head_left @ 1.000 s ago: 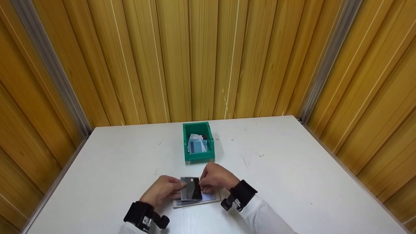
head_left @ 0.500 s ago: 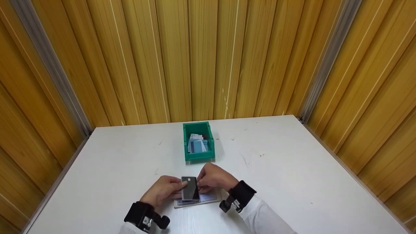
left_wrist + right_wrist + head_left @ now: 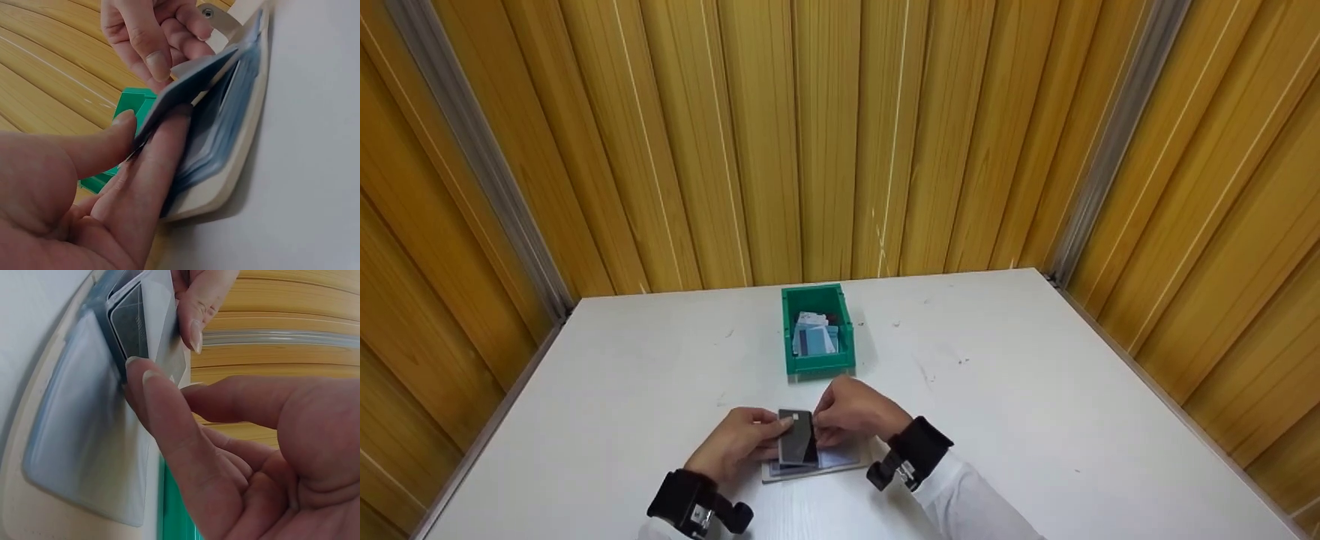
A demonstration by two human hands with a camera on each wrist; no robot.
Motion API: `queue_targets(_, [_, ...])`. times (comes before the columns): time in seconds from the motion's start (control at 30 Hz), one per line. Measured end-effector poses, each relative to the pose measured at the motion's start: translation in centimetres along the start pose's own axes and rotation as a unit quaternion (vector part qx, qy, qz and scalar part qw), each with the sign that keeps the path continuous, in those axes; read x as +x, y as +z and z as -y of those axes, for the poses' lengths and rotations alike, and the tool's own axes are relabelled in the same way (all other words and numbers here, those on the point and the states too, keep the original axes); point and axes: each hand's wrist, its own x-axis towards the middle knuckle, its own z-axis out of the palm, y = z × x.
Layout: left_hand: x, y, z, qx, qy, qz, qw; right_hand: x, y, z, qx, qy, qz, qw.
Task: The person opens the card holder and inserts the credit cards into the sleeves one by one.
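Visibly, both hands are engaged at the lower centre of the head view, where an open card holder (image 3: 844, 455) lies flat on the white table (image 3: 997, 405). A dark card (image 3: 796, 444) with a small chip is raised at a slant over its left part. The card is pinched along its left side by the left hand (image 3: 736, 444), the thumb laid on top and a finger placed beneath. At the card's right edge, the right hand (image 3: 856, 414) is closed in a pinch between thumb and fingertips; whether card or pocket alone is gripped there cannot be fully told. A clear pocket (image 3: 90, 427), set over a cream cover (image 3: 19, 495), is seen at the left of the right wrist view. A strap (image 3: 222, 23) with a metal stud is noted at the top of the left wrist view. Above the hands, at the centre of the head view, a green bin (image 3: 820, 363) is found holding several loose cards (image 3: 814, 342). Black bands (image 3: 682, 496) are worn on both wrists.
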Motion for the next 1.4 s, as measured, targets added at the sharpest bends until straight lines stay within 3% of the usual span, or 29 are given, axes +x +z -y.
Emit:
queue_targets(0.17, [-0.1, 0.2, -0.2, 0.004, -0.015, -0.012, 0.9998, -0.1, -0.1, 0.0, 0.012, 0.025, 0.020, 0.999])
queue_targets(0.3, [-0.2, 0.3, -0.4, 0.016, -0.002, -0.024, 0.9996, -0.1, -0.5, 0.0, 0.010, 0.032, 0.027, 0.999])
queue_targets(0.47, [-0.4, 0.1, -0.9, 0.033, 0.022, -0.060, 0.9974, -0.1, -1.6, 0.3, -0.001, 0.017, 0.030, 0.999])
queue_targets(0.87, [-0.7, 0.5, -1.2, 0.091, 0.002, -0.110, 0.9897, -0.2, -5.0, -0.4, 0.049, -0.028, 0.037, 0.998])
queue_targets(1.0, [-0.9, 0.3, -1.3, 0.114, 0.017, -0.128, 0.9850, -0.2, -5.9, -0.7, 0.049, -0.032, 0.030, 0.998])
queue_targets(1.07, [-1.0, 0.1, -1.6, 0.131, 0.039, -0.149, 0.9793, -0.1, -6.3, -0.8, 0.053, -0.036, 0.023, 0.998])
queue_targets(1.17, [-0.8, -0.1, -2.8, 0.167, 0.085, -0.189, 0.9639, 0.0, -6.8, -1.0, 0.058, -0.042, 0.001, 0.997])
queue_targets(1.4, [0.9, 0.0, -8.9, 0.263, 0.157, -0.212, 0.9281, 1.2, -6.9, -1.2, 0.052, -0.066, -0.073, 0.994])
